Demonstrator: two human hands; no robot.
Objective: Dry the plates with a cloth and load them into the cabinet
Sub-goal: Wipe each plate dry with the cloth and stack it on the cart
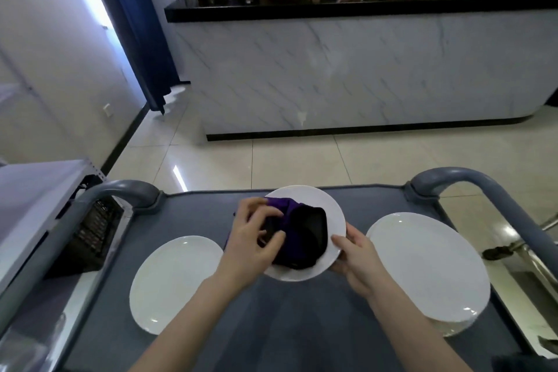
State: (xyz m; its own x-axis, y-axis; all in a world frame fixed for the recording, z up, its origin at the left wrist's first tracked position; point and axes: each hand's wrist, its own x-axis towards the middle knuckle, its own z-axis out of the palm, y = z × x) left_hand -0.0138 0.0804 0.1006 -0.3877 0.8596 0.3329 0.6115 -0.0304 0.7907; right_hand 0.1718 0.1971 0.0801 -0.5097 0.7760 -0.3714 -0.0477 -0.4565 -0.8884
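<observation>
White plates (176,282) (428,269) flank the held plate (335,208) and cloth (297,232).

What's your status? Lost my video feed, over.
Left hand pressing the purple cloth on the middle plate. Right hand gripping that plate's rim. Two more plates, left and right, wait on the cart. Nothing in the way.

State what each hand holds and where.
Left hand presses the purple cloth onto the middle plate; right hand grips that plate's near-right rim.
</observation>
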